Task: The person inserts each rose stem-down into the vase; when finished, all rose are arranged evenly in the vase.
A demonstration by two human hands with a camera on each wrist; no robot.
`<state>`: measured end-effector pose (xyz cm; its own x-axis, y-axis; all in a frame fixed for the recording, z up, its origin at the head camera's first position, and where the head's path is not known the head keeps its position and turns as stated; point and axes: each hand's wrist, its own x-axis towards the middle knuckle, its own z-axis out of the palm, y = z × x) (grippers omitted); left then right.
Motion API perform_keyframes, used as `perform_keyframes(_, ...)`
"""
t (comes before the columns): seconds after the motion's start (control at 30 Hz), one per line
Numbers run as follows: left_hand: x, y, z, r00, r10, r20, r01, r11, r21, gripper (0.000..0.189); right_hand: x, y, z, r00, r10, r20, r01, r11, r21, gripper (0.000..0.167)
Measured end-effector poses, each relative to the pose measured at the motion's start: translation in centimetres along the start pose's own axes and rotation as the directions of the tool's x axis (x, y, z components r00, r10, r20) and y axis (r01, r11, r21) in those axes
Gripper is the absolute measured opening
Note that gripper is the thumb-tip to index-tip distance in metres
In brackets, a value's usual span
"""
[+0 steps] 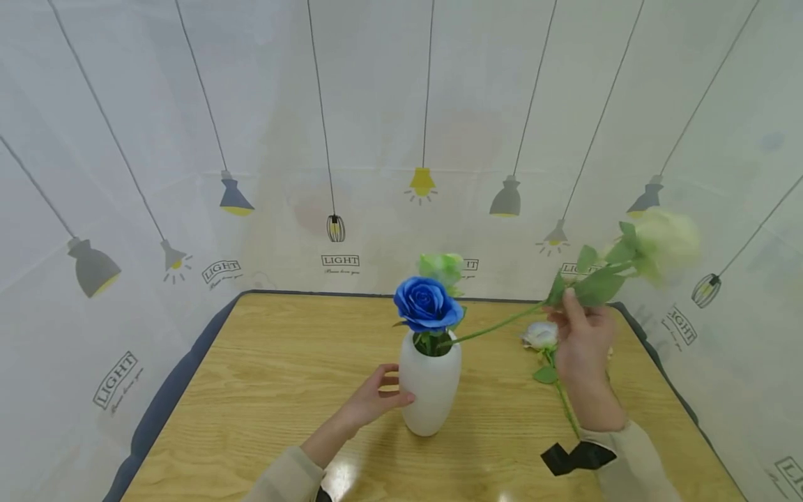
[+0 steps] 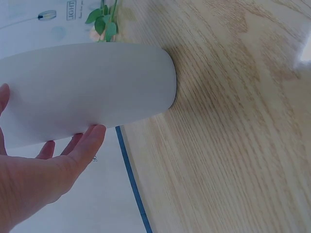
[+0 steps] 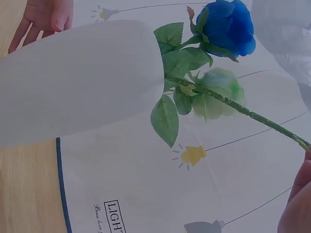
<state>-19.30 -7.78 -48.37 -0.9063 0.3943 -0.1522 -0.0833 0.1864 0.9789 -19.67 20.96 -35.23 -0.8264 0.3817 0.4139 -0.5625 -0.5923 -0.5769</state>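
Note:
A white vase (image 1: 429, 390) stands upright on the table. My left hand (image 1: 370, 404) holds its left side, thumb toward me and fingers around the far side. A blue rose (image 1: 425, 305) and a pale green flower (image 1: 444, 268) stand in the vase. To the right, my right hand (image 1: 583, 348) pinches the stem of a creamy white rose (image 1: 666, 244) just below its leaves. That rose leans far to the right, its stem (image 3: 243, 109) reaching the vase mouth. How deep the stem end sits inside is hidden.
Another pale rose (image 1: 539, 337) lies on the wooden table (image 1: 301, 341) to the right, partly behind my right hand. A white cloth (image 1: 376, 90) printed with hanging lamps surrounds the back and sides. Dark blue edging (image 1: 182, 376) runs along the table's border.

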Motion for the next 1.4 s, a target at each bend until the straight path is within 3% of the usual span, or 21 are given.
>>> perform_keyframes(0.13,0.1,-0.1,0.0,1.000,0.004,-0.002,-0.004,1.000,0.002,0.068,-0.3,0.5,0.9,0.991,-0.053,0.121,0.067,0.991,-0.114,0.012)
perform_keyframes(0.23,0.2,-0.2,0.0,1.000,0.006,-0.003,-0.006,1.000,0.006,0.068,-0.5,0.9,1.5,0.981,-0.066,0.180,0.109,0.964,-0.241,0.016)
perform_keyframes(0.4,0.2,-0.3,0.0,1.000,0.008,-0.003,-0.008,1.000,0.006,0.069,-0.6,1.4,2.4,0.961,-0.045,0.272,0.171,0.873,-0.457,0.014)
perform_keyframes(0.6,0.2,-0.3,0.0,1.000,0.020,-0.001,-0.020,1.000,0.006,0.067,-0.6,2.3,3.6,0.936,0.041,0.351,0.190,0.778,-0.599,0.013)
perform_keyframes(0.87,0.2,-0.3,0.1,1.000,0.030,0.000,-0.030,1.000,-0.003,0.067,-1.8,3.8,4.1,0.952,0.167,0.257,0.071,0.695,-0.715,0.016)
perform_keyframes(1.1,-0.5,1.1,0.0,0.999,0.038,0.006,-0.038,0.999,-0.025,0.064,-3.1,4.0,4.6,0.941,0.245,0.233,0.030,0.626,-0.780,0.014)
perform_keyframes(1.3,0.0,0.1,0.0,0.999,0.036,0.006,-0.036,0.999,-0.035,0.064,-3.8,4.6,4.3,0.941,0.293,0.169,-0.028,0.566,-0.824,0.014)
perform_keyframes(1.4,0.1,-0.3,0.0,0.999,0.040,0.004,-0.039,0.999,-0.030,0.064,-4.0,5.0,4.3,0.949,0.273,0.157,-0.023,0.559,-0.829,0.013)
